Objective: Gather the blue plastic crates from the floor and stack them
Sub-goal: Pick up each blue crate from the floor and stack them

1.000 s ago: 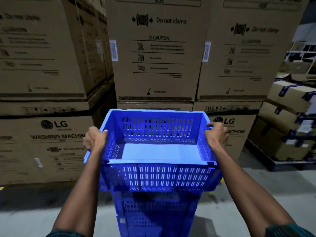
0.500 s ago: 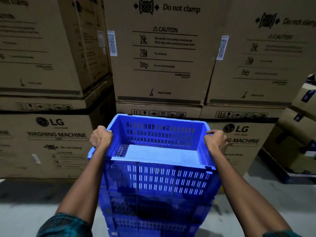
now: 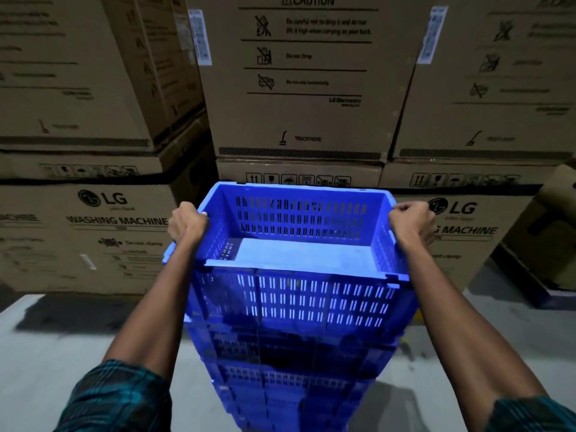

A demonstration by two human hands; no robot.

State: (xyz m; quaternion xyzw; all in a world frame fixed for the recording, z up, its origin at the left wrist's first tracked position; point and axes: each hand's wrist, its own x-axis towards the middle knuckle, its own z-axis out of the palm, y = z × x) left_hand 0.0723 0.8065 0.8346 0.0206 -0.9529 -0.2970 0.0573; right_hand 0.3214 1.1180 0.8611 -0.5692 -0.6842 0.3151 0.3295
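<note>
Left hand and right hand grasping top blue crate on stack, washing-machine cartons close behind

Beyond the fingers stood stacked brown cardboard washing-machine cartons, printed with black caution marks, on a pale grey concrete floor.

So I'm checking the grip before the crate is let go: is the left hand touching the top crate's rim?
Touching. The head view shows the left hand curled over the top crate at its left rim.

top crate lowered onto stack, now seated
</note>
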